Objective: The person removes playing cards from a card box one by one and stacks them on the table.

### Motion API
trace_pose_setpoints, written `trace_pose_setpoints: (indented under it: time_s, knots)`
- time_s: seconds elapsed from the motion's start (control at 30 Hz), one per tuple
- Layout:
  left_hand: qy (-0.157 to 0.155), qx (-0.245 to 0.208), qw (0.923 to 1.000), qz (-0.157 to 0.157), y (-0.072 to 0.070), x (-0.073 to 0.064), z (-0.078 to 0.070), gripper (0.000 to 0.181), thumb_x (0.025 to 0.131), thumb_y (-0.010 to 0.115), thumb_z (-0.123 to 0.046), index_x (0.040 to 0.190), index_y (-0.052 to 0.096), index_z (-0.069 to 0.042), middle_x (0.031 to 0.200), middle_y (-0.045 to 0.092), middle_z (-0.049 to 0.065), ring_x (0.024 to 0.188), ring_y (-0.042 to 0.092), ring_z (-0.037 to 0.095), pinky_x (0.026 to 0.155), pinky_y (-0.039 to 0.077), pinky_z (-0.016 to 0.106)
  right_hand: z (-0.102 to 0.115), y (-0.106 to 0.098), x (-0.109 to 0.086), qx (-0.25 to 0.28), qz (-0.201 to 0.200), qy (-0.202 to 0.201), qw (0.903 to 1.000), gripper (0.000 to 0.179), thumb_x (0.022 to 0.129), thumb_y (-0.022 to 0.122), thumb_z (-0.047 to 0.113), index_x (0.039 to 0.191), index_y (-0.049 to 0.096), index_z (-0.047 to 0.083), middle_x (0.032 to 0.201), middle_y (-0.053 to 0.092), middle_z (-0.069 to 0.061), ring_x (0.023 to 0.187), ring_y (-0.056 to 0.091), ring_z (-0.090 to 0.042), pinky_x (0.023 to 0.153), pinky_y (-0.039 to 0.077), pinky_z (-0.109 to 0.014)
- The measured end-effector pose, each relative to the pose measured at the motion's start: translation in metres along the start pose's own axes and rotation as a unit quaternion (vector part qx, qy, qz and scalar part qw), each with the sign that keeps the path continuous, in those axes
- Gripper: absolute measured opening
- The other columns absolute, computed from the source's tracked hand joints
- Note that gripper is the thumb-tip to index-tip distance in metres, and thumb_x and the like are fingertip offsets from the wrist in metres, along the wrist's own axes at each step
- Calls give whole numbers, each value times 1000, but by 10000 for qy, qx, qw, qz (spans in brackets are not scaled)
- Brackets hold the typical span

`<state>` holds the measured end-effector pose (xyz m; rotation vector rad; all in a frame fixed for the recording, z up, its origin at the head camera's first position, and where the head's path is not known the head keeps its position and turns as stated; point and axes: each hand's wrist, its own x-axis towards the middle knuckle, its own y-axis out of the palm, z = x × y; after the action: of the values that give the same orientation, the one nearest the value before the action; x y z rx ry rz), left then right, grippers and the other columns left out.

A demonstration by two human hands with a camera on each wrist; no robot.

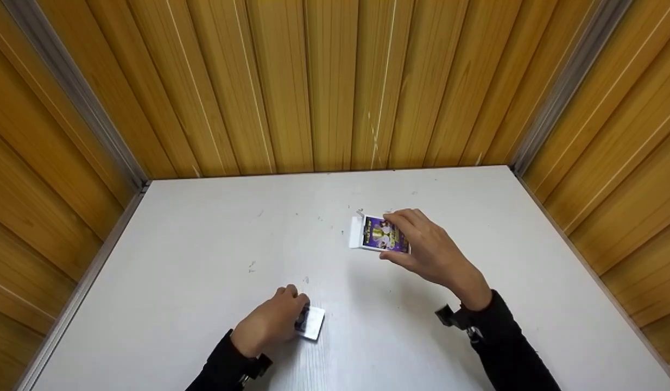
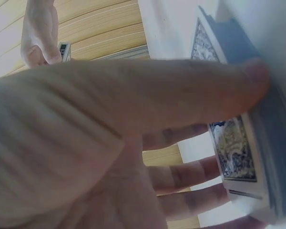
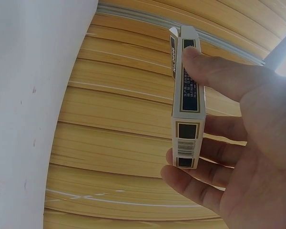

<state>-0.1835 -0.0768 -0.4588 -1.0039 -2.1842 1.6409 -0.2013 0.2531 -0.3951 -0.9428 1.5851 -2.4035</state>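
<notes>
Close to the table's front, my left hand grips a deck of playing cards. In the left wrist view the thumb lies across the stacked edges of the deck, with the fingers round its far side and part of the patterned back showing. Farther forward and to the right, my right hand holds a purple-faced card box above the table, its white flap open toward the left. The right wrist view shows the box pinched between thumb and fingers, a barcode on its end.
The white table bears small dark scuffs. Wood-patterned panels rise behind it and along both sides, with grey metal strips at the corners. A dark strapped device sits on the right wrist.
</notes>
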Motion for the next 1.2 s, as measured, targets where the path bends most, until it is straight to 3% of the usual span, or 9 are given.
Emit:
trace_pose_setpoints:
  time_s: [0.33, 0.63, 1.2]
  knots:
    - [-218, 227, 9995, 20, 5, 6, -3, 50, 73, 80, 10, 116, 57, 1, 103, 48, 12, 98, 47, 27, 77, 53, 45, 1, -1, 0, 8, 32, 36, 10000, 72, 81, 91, 32, 139, 59, 3, 129, 61, -12, 117, 58, -25, 87, 54, -39]
    - [-84, 408, 9990, -171, 4, 3, -2, 47, 73, 81, 8, 113, 57, 1, 98, 47, 11, 93, 46, 27, 72, 53, 44, 2, -1, 2, 61, 80, 73, 9999, 72, 81, 91, 32, 139, 59, 3, 131, 60, -11, 117, 57, -24, 87, 53, -39]
    - [-149, 496, 9987, -16, 1, 4, -3, 53, 72, 81, 9, 117, 55, 3, 102, 46, 12, 96, 44, 28, 69, 53, 45, 1, 0, 3, 48, 38, -51, 10000, 71, 81, 91, 31, 137, 59, 1, 129, 61, -11, 118, 57, -25, 85, 54, -39]
